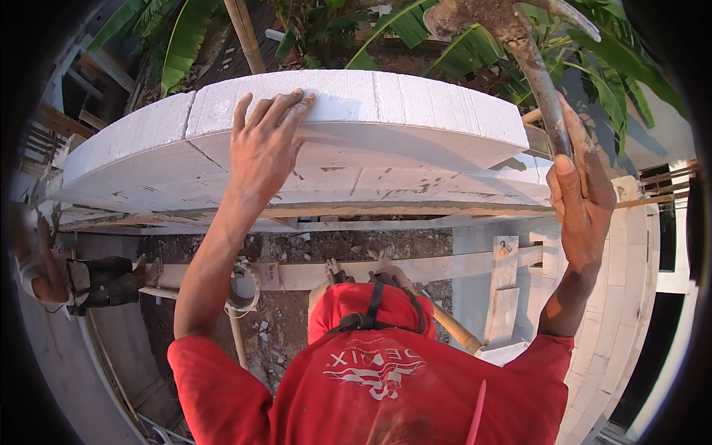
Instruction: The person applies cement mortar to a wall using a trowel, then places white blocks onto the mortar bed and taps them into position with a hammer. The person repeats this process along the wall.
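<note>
My left hand [263, 148] rests on a course of white lightweight blocks [423, 100], its fingertips spread over the top edge near a joint. My right hand [582, 208] grips the metal handle of a rusty, dirt-stained claw hammer [523, 44], raised at the right end of the top blocks with its head high at the upper edge of the view. Below the top blocks runs a rough mortar-grey band [408, 208] along the wall.
Another person [55, 278] stands at left. A wooden plank [311, 274] crosses below me near my bare feet, with a bucket [243, 285] beside it and rubble beneath. Bamboo poles [463, 334], block walls [615, 297] and banana plants [178, 44] surround the spot.
</note>
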Demonstrator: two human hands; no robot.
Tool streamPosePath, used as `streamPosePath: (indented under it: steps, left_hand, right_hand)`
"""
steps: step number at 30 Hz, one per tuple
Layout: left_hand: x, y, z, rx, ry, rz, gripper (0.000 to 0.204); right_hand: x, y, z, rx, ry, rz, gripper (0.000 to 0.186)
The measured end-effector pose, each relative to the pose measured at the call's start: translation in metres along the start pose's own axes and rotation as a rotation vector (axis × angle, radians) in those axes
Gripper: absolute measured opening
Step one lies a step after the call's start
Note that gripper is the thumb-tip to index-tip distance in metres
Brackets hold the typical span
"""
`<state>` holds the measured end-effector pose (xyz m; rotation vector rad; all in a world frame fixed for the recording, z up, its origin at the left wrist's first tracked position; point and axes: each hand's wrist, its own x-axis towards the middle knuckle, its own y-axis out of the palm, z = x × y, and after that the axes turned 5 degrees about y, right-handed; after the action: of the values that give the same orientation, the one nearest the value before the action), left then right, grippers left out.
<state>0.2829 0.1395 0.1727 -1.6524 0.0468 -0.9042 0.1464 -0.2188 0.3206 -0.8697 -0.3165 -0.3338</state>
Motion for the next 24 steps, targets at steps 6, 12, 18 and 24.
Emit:
streamPosePath:
  steps: [6,12,18,24]
  left_hand:
    - [-0.001,0.004,-0.006,-0.010,-0.028,-0.076,0.069]
    - [0.000,0.002,-0.004,-0.017,-0.028,-0.077,0.067]
    - [-0.002,0.007,-0.004,0.026,-0.031,-0.091,0.065]
    - [-0.001,0.003,-0.006,0.046,-0.056,-0.024,0.066]
  right_hand:
    - [0.011,0.046,0.021,0.139,0.097,-0.017,0.045]
    - [0.025,0.081,0.021,-0.221,-0.064,0.339,0.039]
    - [0.018,0.095,0.008,-0.378,-0.005,0.471,0.041]
    - [-0.045,0.083,-0.032,0.195,0.141,0.233,0.048]
